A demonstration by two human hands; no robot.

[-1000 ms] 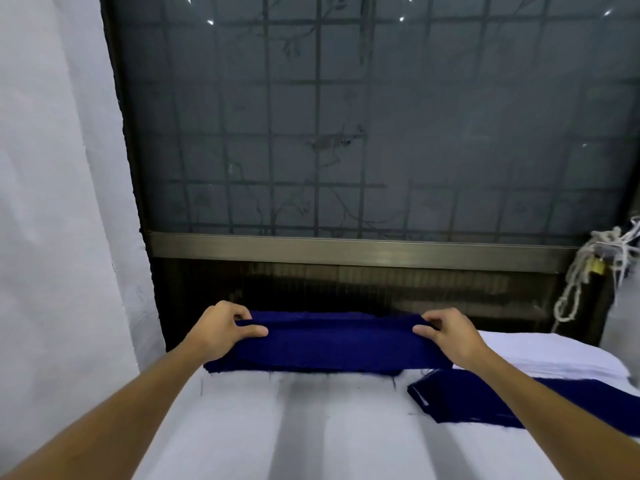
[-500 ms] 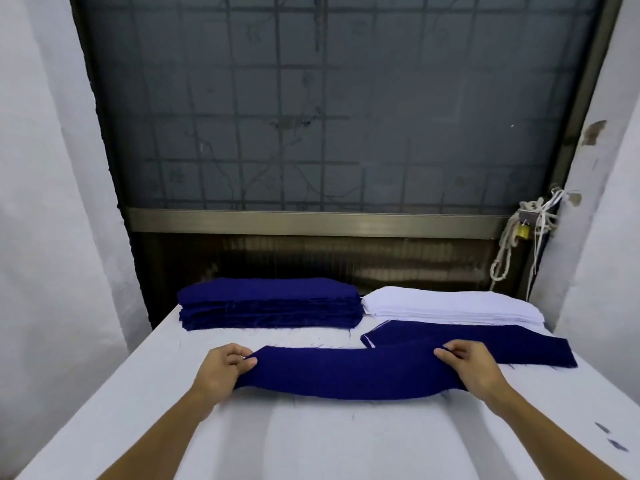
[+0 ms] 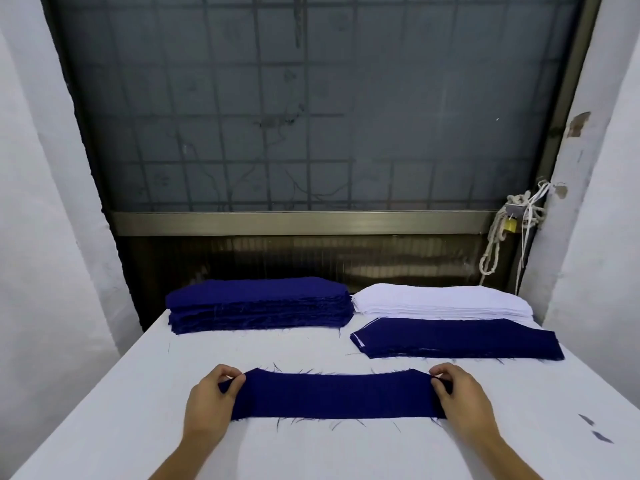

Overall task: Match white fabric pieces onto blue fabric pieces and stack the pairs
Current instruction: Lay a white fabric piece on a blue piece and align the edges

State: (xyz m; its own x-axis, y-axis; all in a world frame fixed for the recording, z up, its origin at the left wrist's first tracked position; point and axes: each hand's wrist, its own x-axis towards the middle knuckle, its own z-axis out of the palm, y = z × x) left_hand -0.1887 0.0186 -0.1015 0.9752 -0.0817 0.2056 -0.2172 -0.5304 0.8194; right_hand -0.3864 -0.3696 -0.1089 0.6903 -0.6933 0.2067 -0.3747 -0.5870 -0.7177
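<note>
Judged from how the piles lie, the matching is at an early stage. At the back left of the white-covered desk point(image 3: 104, 393) a tall stack of navy blue cut fabric pieces point(image 3: 258, 303) stands unpaired; to its right, just beside it, sits a thick stack of white fabric pieces point(image 3: 440, 301), also untouched by blue. In front of the white stack lies a much thinner pile of paired pieces point(image 3: 457, 341), blue on top with a sliver of white showing at its left corner; I take this for the finished pairs, and it holds only a few layers. So most of both stacks is left to do.

The piece in hand is 1 long navy blue fabric strip with frayed edges point(image 3: 334, 396); it lies flat across the near middle of the desk, well apart from all 3 piles, and no white piece is on it yet. That white layer, the squaring of edges and the transfer to the paired pile seem to be what this piece lacks.

The left hand point(image 3: 207, 403) lies palm down at the strip's left end, its grip pinching that end between curled fingers and thumb. The right hand point(image 3: 464, 400) mirrors it, its grip pinching the right end; both forearms reach in from the bottom edge, and the strip lies taut between the 2 hands.
</note>
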